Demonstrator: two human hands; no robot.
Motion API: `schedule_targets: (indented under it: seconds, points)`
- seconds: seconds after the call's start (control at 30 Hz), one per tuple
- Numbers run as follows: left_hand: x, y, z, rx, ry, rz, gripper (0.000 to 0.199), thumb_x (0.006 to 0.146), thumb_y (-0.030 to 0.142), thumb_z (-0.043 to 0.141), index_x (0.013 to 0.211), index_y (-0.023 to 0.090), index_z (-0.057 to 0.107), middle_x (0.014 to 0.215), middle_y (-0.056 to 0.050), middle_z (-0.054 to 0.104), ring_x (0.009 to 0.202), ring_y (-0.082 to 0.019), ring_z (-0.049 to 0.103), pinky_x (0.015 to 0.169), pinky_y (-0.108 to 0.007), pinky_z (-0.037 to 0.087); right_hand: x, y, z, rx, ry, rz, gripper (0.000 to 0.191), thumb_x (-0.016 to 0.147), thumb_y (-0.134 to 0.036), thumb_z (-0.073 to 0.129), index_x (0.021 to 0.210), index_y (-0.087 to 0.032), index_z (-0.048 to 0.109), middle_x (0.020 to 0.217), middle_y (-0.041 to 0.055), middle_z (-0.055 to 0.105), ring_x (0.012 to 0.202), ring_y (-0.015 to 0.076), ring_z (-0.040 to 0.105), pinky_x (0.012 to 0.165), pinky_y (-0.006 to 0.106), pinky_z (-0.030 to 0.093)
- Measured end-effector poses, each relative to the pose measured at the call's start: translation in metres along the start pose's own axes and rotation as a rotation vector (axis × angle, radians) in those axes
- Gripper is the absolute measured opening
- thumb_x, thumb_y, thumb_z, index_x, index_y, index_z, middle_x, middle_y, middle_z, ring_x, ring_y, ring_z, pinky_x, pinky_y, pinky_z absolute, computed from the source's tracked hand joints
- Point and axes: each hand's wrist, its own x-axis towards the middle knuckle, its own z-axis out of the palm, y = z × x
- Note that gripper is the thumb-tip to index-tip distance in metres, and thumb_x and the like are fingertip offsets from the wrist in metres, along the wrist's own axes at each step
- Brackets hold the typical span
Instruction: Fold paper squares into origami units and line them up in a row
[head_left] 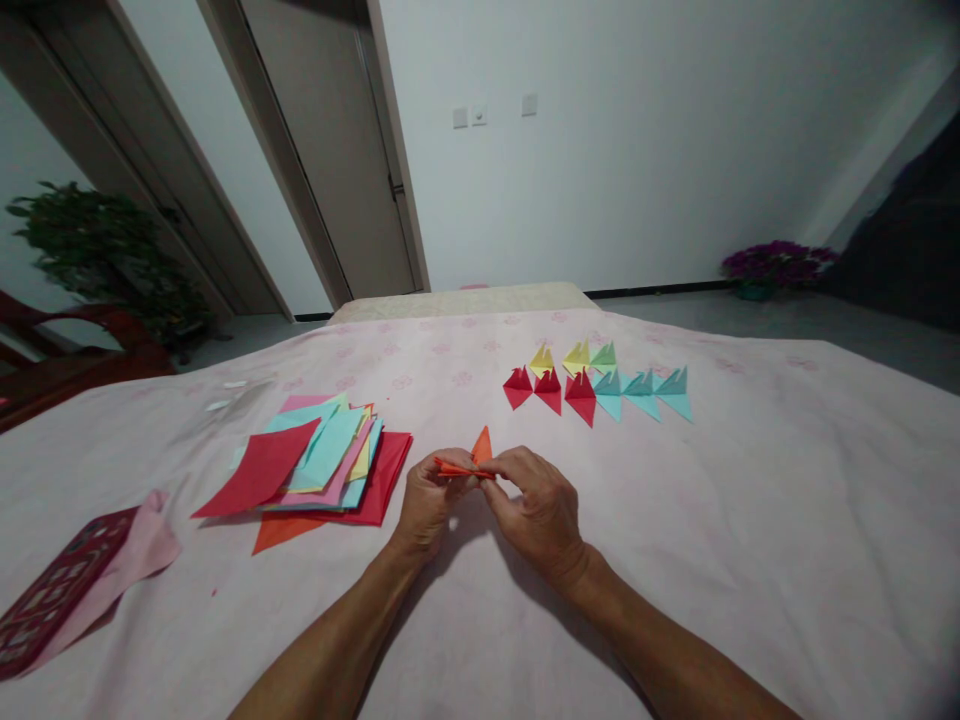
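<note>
An orange piece of folded paper point(482, 443) is held just above the tablecloth, one pointed flap sticking up and away from me. My left hand point(429, 500) pinches its left side between thumb and fingers. On the right side, the thumb and fingertips of my right hand point(538, 503) press the paper close to the middle. The fingers partly cover the folds. Beyond my right hand stand several folded paper cranes in rows, among them a red crane point(580, 396), a yellow crane point(577, 357), a green crane point(604, 357) and a blue crane point(642, 390).
Left of my hands lies a loose stack of coloured paper sheets point(330, 450). A dark red patterned packet point(67, 580) with pink paper rests at the near left. Clear plastic wrapping point(225, 410) lies behind the stack. A pink flowered tablecloth point(787, 500) covers the table.
</note>
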Motion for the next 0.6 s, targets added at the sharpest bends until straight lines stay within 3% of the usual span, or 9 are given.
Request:
schedule_targets:
  seconds: [0.1,0.27,0.43,0.5,0.6]
  points:
    - [-0.001,0.001,0.001,0.107,0.019,0.058,0.017,0.064,0.023,0.085,0.070,0.017,0.070,0.080,-0.003,0.067,0.080,-0.017,0.062,0.075,-0.028,0.050,-0.002,0.004,0.003,0.050,-0.001,0.019,0.010,0.083,-0.015,0.067,0.087,-0.024,0.071,0.086,0.0026,0.071,0.080,0.0191,0.064,0.076,0.031,0.046]
    - [-0.002,0.003,0.002,0.295,0.089,0.105,0.019,0.065,0.032,0.085,0.074,0.019,0.073,0.105,-0.007,0.065,0.096,-0.021,0.062,0.082,-0.031,0.052,-0.005,0.013,0.008,0.179,0.019,0.028,0.014,0.083,-0.013,0.066,0.089,-0.025,0.070,0.091,0.0025,0.072,0.088,0.0201,0.064,0.082,0.033,0.048]
    - [-0.002,0.006,0.004,0.304,0.096,0.058,0.025,0.067,0.039,0.083,0.080,0.019,0.075,0.120,-0.010,0.060,0.102,-0.023,0.062,0.080,-0.030,0.053,-0.006,0.019,0.012,0.311,0.042,0.048,0.013,0.084,-0.014,0.064,0.088,-0.025,0.070,0.089,0.0025,0.072,0.086,0.0191,0.065,0.078,0.032,0.050]
    - [-0.002,0.004,0.005,0.235,0.081,0.013,0.024,0.068,0.037,0.082,0.081,0.018,0.075,0.114,-0.009,0.063,0.095,-0.021,0.064,0.079,-0.029,0.053,-0.007,0.020,0.013,0.348,0.039,0.096,0.010,0.084,-0.016,0.064,0.087,-0.025,0.070,0.090,0.0026,0.072,0.087,0.0190,0.065,0.075,0.031,0.050]
    - [-0.003,0.000,0.005,0.142,0.076,-0.039,0.020,0.069,0.031,0.082,0.081,0.017,0.074,0.090,-0.005,0.070,0.081,-0.017,0.064,0.076,-0.028,0.052,-0.008,0.021,0.015,0.399,0.023,0.185,0.007,0.085,-0.020,0.064,0.085,-0.024,0.070,0.090,0.0029,0.072,0.087,0.0190,0.065,0.071,0.030,0.049]
